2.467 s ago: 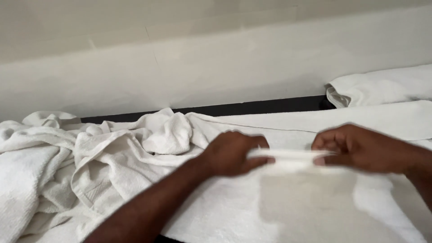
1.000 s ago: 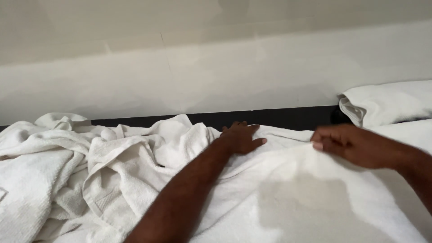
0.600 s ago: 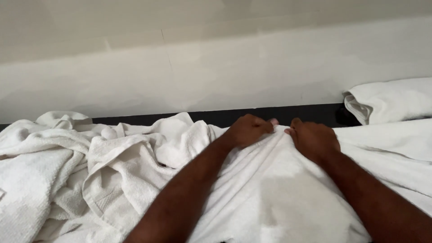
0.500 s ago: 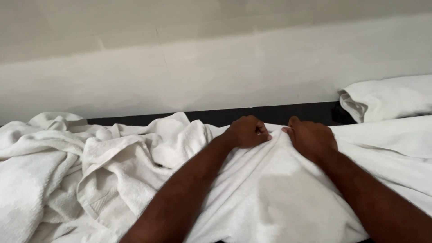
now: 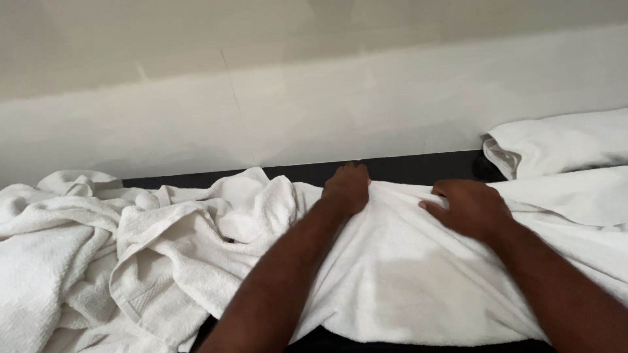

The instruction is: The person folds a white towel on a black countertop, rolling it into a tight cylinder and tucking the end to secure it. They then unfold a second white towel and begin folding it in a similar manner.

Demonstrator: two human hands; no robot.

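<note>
Your left hand (image 5: 347,189) reaches forward, knuckles up, fingers curled under; your right hand (image 5: 472,208) lies palm down, fingers pointing left.

White towel (image 5: 405,274), spread flat, far edge bunched

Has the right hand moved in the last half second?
Yes. The right hand slid right, away from the left hand, toward the folded towel.

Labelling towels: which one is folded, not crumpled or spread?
The folded towel at far right by the wall; the towel under both hands lies spread, the left pile is crumpled.
</note>
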